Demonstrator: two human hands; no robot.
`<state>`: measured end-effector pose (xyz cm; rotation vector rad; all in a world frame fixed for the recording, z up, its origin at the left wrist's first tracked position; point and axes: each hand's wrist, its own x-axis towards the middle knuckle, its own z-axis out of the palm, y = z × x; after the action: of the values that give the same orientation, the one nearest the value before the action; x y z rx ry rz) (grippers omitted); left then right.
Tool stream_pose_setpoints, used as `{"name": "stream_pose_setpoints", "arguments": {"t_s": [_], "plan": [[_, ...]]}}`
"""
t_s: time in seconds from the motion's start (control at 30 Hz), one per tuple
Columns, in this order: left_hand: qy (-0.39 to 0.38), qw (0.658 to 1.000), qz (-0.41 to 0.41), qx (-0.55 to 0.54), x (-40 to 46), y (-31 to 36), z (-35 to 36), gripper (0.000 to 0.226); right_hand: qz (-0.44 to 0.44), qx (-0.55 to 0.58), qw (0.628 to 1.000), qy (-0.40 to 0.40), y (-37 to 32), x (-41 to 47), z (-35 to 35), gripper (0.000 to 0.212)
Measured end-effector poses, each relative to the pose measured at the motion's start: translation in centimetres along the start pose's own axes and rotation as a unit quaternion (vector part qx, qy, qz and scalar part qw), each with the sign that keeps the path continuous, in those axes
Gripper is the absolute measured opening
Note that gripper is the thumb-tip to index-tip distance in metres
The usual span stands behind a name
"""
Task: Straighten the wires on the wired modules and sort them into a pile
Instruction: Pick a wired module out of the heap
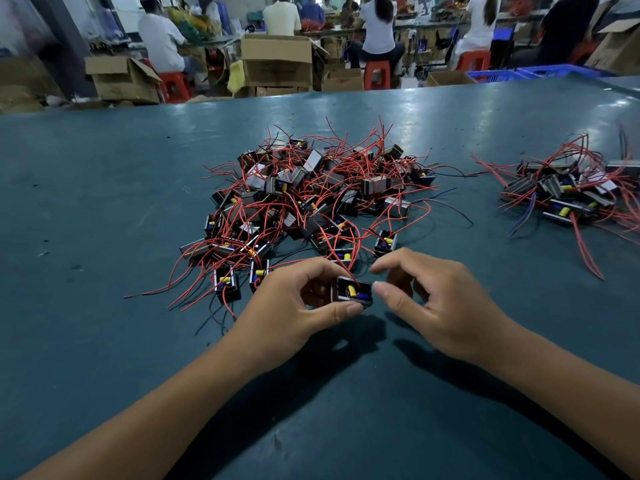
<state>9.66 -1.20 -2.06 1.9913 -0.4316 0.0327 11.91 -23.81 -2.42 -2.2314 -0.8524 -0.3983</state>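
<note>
Snag risk: the red wire of the module I hold runs up and away from my fingers into the tangled heap just beyond my knuckles; if I lift fast, I judge it could drag neighbours along with it.
Strain risk: pulling hard on that wire could, I think, stress where it joins the module, since I cannot see how firmly it is fixed.
Slip risk: my grip is only at the fingertips, so a tug from a caught wire could twist the module out of my hand.
Mix-up risk: the second pile lies well off to the right of my right hand; a careless drop short of it would leave this module among the unsorted ones.
Left hand: curled round the module, thumb under its near edge, fingers arched over its far side, forearm low over the table.
Right hand: holding nothing, forefinger and thumb bent toward each other with a narrow gap, thumb tip just beside the module's right edge; I cannot tell if it touches.
Module: between my two hands, open face up, yellow part showing, just above the table.
Nearest loose modules: just beyond my left hand, wires trailing left.
</note>
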Motion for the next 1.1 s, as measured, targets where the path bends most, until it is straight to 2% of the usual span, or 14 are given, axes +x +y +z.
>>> {"name": "stream_pose_setpoints", "arguments": {"t_s": [0.13, 0.23, 0.33, 0.43, 0.5, 0.57, 0.63, 0.7, 0.8, 0.9, 0.93, 1.0, 1.03, 1.1], "plan": [[-0.002, 1.0, 0.012, -0.006, 0.0, -0.3, 0.2, 0.033, 0.003, 0.009, 0.999, -0.037, 0.3, 0.0, 0.0, 0.035], [-0.003, 0.999, 0.028, -0.032, 0.1, -0.1, 0.6, 0.034, 0.006, 0.045, 0.998, -0.05, 0.2, -0.2, 0.3, 0.028], [0.002, 0.998, 0.033, -0.052, 0.2, -0.1, 0.9, 0.033, 0.054, 0.138, 0.988, -0.04, 0.2, 0.0, 0.2, 0.013], [0.006, 0.998, 0.043, -0.056, 0.2, -0.1, 1.0, 0.039, 0.102, 0.222, 0.967, -0.068, 0.1, 0.4, 0.0, 0.014], [0.012, 0.998, 0.048, -0.033, 0.2, -0.1, 0.9, 0.042, 0.123, 0.254, 0.959, -0.031, 0.4, 0.9, -0.8, 0.015], [0.03, 0.998, 0.05, 0.003, 0.1, -0.1, 0.8, 0.036, 0.176, 0.268, 0.945, 0.069, 1.7, 2.1, -2.4, 0.011], [0.044, 0.996, 0.06, 0.054, 0.0, -0.1, 0.7, 0.028, 0.246, 0.238, 0.924, 0.169, 4.3, 4.2, -4.4, 0.008], [0.042, 0.989, 0.08, 0.117, -0.1, 0.0, 0.8, 0.025, 0.309, 0.181, 0.908, 0.218, 7.5, 7.1, -6.1, 0.013], [0.004, 0.977, 0.104, 0.184, -0.3, 0.2, 1.4, 0.026, 0.377, 0.125, 0.892, 0.216, 11.7, 11.7, -7.2, 0.02], [-0.031, 0.971, 0.114, 0.206, -0.6, 0.2, 1.7, 0.028, 0.41, 0.131, 0.876, 0.219, 13.4, 14.8, -7.4, 0.024], [-0.035, 0.97, 0.115, 0.209, -0.7, 0.2, 1.7, 0.028, 0.415, 0.089, 0.88, 0.211, 13.7, 15.1, -7.3, 0.026], [-0.038, 0.968, 0.117, 0.217, -0.8, 0.2, 1.6, 0.027, 0.38, -0.075, 0.901, 0.196, 13.0, 14.6, -7.1, 0.019], [-0.038, 0.967, 0.119, 0.221, -0.8, 0.2, 1.6, 0.027, 0.327, -0.12, 0.918, 0.189, 11.9, 13.9, -6.8, 0.016], [-0.038, 0.964, 0.124, 0.233, -0.7, 0.2, 1.5, 0.026, 0.21, -0.141, 0.958, 0.138, 9.1, 11.7, -5.6, 0.014]]}}
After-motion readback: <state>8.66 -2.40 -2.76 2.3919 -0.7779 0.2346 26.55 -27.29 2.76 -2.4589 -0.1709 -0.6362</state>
